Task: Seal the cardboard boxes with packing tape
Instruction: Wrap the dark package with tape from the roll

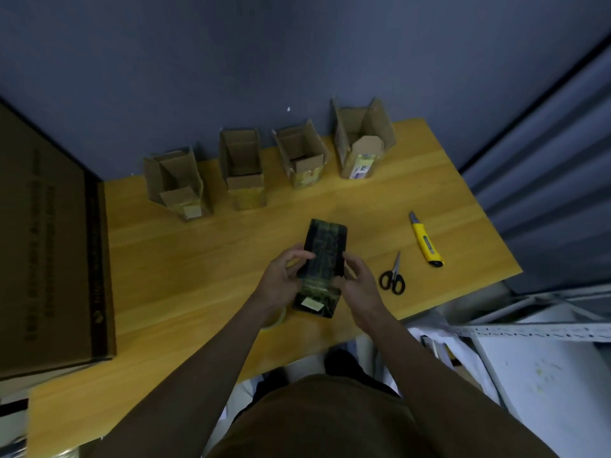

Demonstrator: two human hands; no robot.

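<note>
Left hand (282, 279) and right hand (358, 285) grip dark box (322, 259) between them; tape roll (276, 320), apparently, under left wrist

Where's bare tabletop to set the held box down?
Bare table lies between the large carton, the four open boxes and the hands. A smaller patch lies between box row and utility knife. Crowded: scissors beside right hand; tape roll under left hand.
</note>
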